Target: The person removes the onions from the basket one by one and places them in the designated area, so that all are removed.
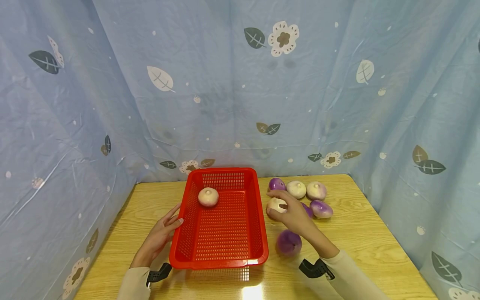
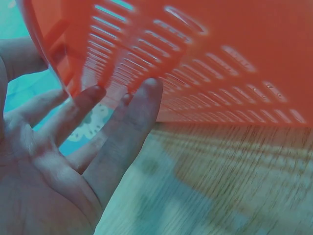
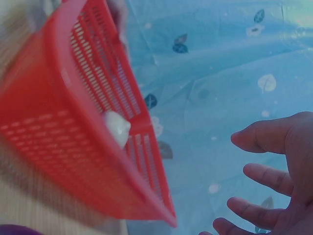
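A red slotted plastic basket [image 1: 219, 264] stands on the table, with one white-and-purple turnip [image 1: 208, 197] in its far left part. My left hand [image 1: 159, 236] is at the basket's left side. In the left wrist view, its straight, spread fingers [image 2: 132, 122] touch the slotted outer wall. Right of the basket, my right hand [image 1: 298, 216] reaches over a pale turnip [image 1: 275, 204], thumb and forefinger on either side of it in the head view. The right wrist view has this hand's fingers [image 3: 266, 178] spread, with nothing between them.
Behind the right hand lie a purple turnip [image 1: 276, 184], two pale ones [image 1: 296, 189] and a purple-and-white one [image 1: 321, 209]. Another purple turnip [image 1: 289, 243] sits nearer the front, below the hand. A blue patterned curtain [image 1: 225, 104] hangs around the wooden table [image 1: 360, 233].
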The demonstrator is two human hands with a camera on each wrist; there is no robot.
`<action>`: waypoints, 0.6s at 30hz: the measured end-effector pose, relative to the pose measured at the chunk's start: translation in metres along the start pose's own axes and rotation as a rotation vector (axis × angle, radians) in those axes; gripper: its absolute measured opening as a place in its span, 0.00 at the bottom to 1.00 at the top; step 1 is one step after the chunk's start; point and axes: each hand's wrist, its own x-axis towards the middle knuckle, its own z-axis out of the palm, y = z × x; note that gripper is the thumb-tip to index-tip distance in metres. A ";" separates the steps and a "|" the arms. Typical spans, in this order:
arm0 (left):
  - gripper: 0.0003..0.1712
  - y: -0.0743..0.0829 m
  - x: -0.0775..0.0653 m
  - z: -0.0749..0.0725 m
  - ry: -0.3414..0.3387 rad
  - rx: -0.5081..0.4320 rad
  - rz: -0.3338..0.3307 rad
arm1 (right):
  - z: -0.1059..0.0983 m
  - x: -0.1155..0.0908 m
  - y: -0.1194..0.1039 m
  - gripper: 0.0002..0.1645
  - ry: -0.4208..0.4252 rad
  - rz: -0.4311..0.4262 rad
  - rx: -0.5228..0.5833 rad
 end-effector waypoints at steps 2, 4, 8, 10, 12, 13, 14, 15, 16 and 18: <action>0.36 -0.001 0.000 0.000 0.003 0.000 -0.002 | 0.001 0.003 -0.005 0.26 -0.011 -0.010 0.024; 0.36 -0.001 0.001 0.001 0.010 -0.002 -0.010 | 0.002 0.005 -0.009 0.27 -0.022 -0.017 0.044; 0.36 -0.001 0.000 0.001 0.016 0.005 -0.013 | 0.003 0.009 -0.017 0.29 -0.044 -0.007 0.095; 0.36 -0.001 0.000 0.001 0.020 0.004 -0.015 | 0.004 0.012 -0.021 0.29 -0.060 0.013 0.119; 0.36 -0.001 -0.001 0.001 0.017 0.005 -0.013 | 0.006 0.015 -0.026 0.30 -0.079 0.023 0.132; 0.36 -0.001 -0.001 0.001 0.019 0.000 -0.014 | 0.007 0.017 -0.028 0.29 -0.089 0.029 0.138; 0.36 -0.001 -0.001 0.001 0.018 0.002 -0.005 | 0.008 0.019 -0.031 0.29 -0.097 0.036 0.147; 0.36 -0.001 -0.001 0.001 0.015 0.001 -0.001 | 0.009 0.020 -0.033 0.29 -0.105 0.037 0.154; 0.37 -0.002 -0.001 0.001 0.012 -0.001 0.005 | 0.011 0.022 -0.036 0.29 -0.111 0.034 0.158; 0.36 -0.002 -0.001 0.001 0.007 -0.009 0.006 | 0.015 0.025 -0.041 0.29 -0.119 0.019 0.173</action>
